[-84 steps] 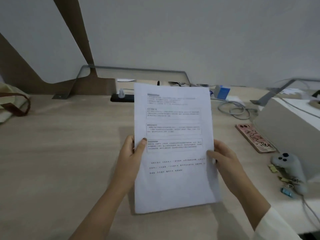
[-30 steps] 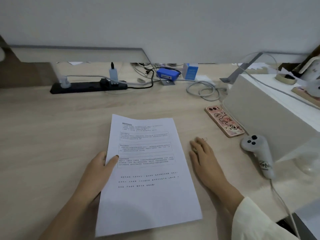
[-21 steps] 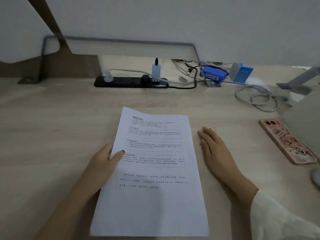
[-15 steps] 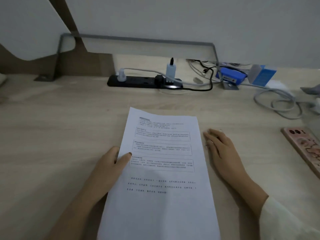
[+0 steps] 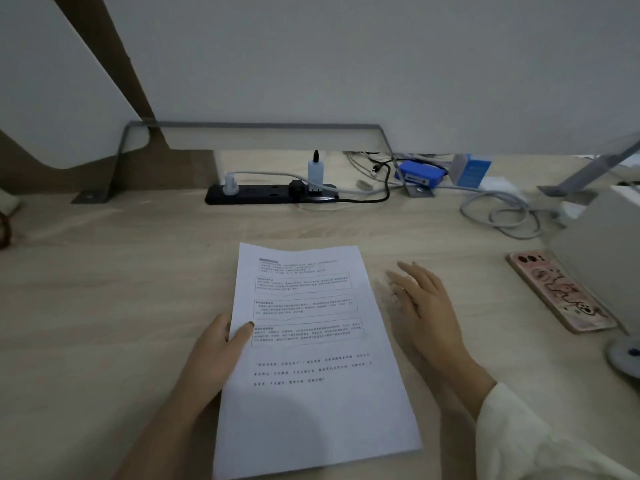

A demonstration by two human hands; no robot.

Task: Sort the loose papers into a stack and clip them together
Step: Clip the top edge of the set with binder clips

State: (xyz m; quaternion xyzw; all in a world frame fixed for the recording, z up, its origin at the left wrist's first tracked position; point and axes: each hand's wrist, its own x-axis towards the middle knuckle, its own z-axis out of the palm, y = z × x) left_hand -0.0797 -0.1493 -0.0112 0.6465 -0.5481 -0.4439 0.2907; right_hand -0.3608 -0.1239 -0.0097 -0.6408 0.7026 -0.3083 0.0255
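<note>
A stack of white printed papers (image 5: pixel 311 368) lies flat on the wooden desk (image 5: pixel 104 323), its long side running away from me. My left hand (image 5: pixel 214 355) holds its left edge, thumb on top of the sheet and fingers under it. My right hand (image 5: pixel 426 313) rests flat on the desk just right of the stack, fingers spread, palm down, holding nothing and not touching the paper. No clip shows in this view.
A black power strip (image 5: pixel 270 195) with plugs lies at the back. Coiled grey cables (image 5: pixel 502 213) and a blue box (image 5: pixel 420 173) sit back right. A pink phone (image 5: pixel 561 294) lies right, beside a grey box (image 5: pixel 602 244). A grey controller (image 5: pixel 625 355) peeks in at right.
The stack, earlier held upright in both hands, now lies flat on the desk. My right hand let go and rests beside it. The view has shifted slightly; my left hand keeps its hold.
</note>
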